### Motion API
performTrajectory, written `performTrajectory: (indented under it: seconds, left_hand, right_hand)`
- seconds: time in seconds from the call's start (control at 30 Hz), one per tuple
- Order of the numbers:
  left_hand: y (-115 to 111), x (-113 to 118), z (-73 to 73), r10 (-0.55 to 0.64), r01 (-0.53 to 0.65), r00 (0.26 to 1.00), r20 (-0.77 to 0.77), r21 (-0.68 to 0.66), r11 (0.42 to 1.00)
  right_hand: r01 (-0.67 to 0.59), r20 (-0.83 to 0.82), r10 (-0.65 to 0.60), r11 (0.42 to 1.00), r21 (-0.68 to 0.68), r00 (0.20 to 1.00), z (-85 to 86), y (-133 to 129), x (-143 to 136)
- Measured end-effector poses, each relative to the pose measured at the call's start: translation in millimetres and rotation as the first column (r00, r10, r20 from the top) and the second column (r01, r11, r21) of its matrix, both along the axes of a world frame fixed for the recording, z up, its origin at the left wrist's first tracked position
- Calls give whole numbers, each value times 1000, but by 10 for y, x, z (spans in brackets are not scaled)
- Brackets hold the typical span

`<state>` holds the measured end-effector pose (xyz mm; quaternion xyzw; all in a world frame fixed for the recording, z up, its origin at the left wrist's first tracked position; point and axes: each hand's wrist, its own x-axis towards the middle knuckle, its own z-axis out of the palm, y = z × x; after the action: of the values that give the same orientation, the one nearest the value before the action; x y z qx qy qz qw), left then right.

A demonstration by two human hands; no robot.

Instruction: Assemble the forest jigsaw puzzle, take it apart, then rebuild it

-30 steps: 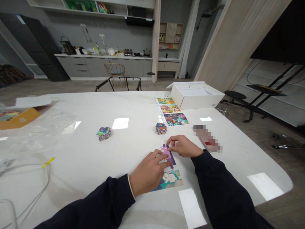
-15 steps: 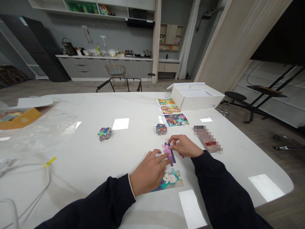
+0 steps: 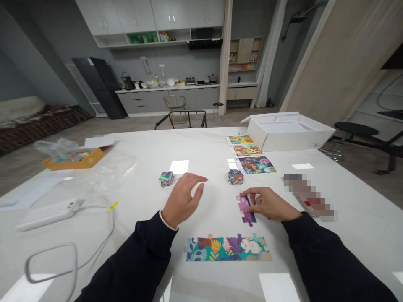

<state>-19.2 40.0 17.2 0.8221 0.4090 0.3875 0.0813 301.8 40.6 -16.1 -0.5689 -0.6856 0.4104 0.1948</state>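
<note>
A purple puzzle piece (image 3: pixel 244 204) with a pale-eyed figure lies on the white table, and my right hand (image 3: pixel 262 202) pinches its right side with thumb and fingers. My left hand (image 3: pixel 185 196) hovers over the table, thumb and index finger apart, holding nothing. Just beyond it is a small stack of puzzle pieces (image 3: pixel 166 179); another stack (image 3: pixel 236 177) stands farther right, behind the purple piece. Nearest to me lies a joined strip of puzzle pieces (image 3: pixel 226 248) showing plants and a white rabbit.
Picture cards (image 3: pixel 256 165) lie before an open white box (image 3: pixel 286 136) at the back right. A blurred-out flat object (image 3: pixel 310 197) lies right. On the left are a power strip (image 3: pixel 52 213) with a cable, crumpled clear plastic (image 3: pixel 110 172) and a yellow box (image 3: pixel 75 161).
My left hand has come off the purple piece and moved left, uncovering the joined strip. My right hand stays on the piece. The camera view has turned left.
</note>
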Motion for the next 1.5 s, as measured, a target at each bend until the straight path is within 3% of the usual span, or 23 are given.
performTrajectory:
  seconds: [0.07, 0.13, 0.23, 0.33, 0.5, 0.8, 0.97, 1.13, 1.23, 1.5]
  left_hand:
    - [188, -407, -98, 250, -253, 966, 67, 38, 967]
    - [344, -777, -257, 405, -407, 911, 73, 11, 913]
    - [493, -1125, -499, 502, -502, 862, 68, -21, 865]
    - [560, -1221, -646, 538, -535, 841, 60, -62, 842]
    - [574, -1202, -706, 531, -523, 846, 46, -114, 845]
    - [582, -1200, -706, 507, -493, 856, 103, -131, 860]
    - [517, -1125, -576, 434, -434, 887, 157, -38, 900]
    - [293, -866, -303, 294, -319, 934, 201, 102, 942]
    - [132, -651, -175, 186, -246, 952, 242, 245, 938]
    - [-177, -198, -126, 179, -265, 947, 268, 334, 905]
  right_hand:
    - [15, 19, -15, 1000, -12, 1000, -8, 9, -16]
    - [40, 46, -39, 999, -15, 998, -10, 14, -31]
    - [77, 102, -76, 997, -11, 992, -30, 19, -39]
    - [87, 103, -91, 995, 47, 991, -89, 45, -29]
    - [83, 76, -102, 972, 218, 992, -172, 102, -12]
    - [54, 62, -70, 972, 229, 996, -148, 96, -14]
    - [40, 69, -56, 976, 213, 996, -168, 91, -12]
    - [21, 71, -36, 979, 204, 997, -233, 106, 17]
    - [21, 60, -33, 981, 194, 998, -251, 110, 26]
    - [47, 67, -61, 980, 192, 996, -171, 64, -18]
